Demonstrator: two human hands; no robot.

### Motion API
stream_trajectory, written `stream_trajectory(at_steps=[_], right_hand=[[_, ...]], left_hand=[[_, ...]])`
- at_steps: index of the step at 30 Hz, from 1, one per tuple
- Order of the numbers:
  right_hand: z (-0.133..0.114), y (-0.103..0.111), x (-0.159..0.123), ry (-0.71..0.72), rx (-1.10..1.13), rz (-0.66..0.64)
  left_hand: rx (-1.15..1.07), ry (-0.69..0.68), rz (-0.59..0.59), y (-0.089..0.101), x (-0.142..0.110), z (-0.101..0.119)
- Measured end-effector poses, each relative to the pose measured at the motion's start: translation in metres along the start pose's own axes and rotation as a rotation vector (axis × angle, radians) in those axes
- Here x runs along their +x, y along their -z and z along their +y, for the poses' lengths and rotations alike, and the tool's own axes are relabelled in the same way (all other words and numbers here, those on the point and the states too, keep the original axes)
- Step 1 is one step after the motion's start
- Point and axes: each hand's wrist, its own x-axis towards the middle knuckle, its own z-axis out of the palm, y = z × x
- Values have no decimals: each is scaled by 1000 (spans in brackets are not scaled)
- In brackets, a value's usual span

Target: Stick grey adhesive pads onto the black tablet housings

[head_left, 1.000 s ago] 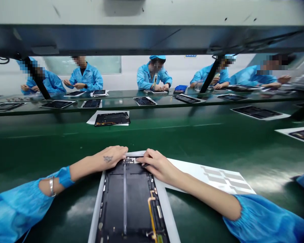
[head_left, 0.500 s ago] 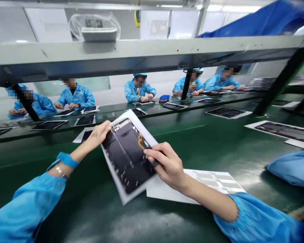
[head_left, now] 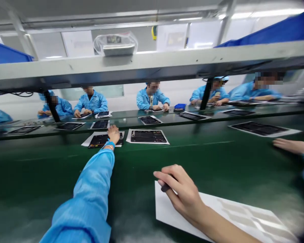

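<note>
My left hand (head_left: 113,134) is stretched far forward over the right end of a tablet-like device part (head_left: 98,140), a dark open panel with visible circuitry. It lies on a white sheet (head_left: 87,140); the fingers look extended, touching or just above its edge. To the right of that hand, another dark panel (head_left: 148,136) rests on its own white sheet. Nearer to me, my right hand (head_left: 183,192) is closed in a pinch on a small dark object (head_left: 165,187), mostly hidden by the fingers. Under this hand lies a white sheet with pale grey strips (head_left: 239,212).
The green work surface (head_left: 53,172) carries several more panels, one at right (head_left: 260,129). A co-worker's hand (head_left: 292,145) reaches in from the right. Several people in blue sit opposite. A grey shelf (head_left: 154,69) on dark posts (head_left: 206,94) spans overhead.
The panel and sheet both hands held up now appear to lie on the green surface. My left hand has moved to the neighbouring panel; the view has shifted left, and a co-worker's hand appears.
</note>
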Motion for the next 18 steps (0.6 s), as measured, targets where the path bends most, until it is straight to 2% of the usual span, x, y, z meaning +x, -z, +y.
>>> stream_trajectory(at_steps=[2, 4, 7, 10, 14, 18], right_hand=[[-7, 3, -1, 12, 49, -16], [-10, 3, -3, 15, 87, -40], [-10, -4, -9, -38, 121, -89], [-6, -13, -13, -104, 143, -107], [-4, -16, -13, -154, 139, -123], [-3, -13, -13, -165, 137, -199]], left_hand=[[116, 80, 28, 24, 9, -52], [210, 157, -14, 47, 15, -100], [295, 234, -129, 65, 26, -147], [334, 252, -218, 64, 41, -167], [353, 222, -270, 59, 65, -176], [369, 207, -305, 58, 85, -184]])
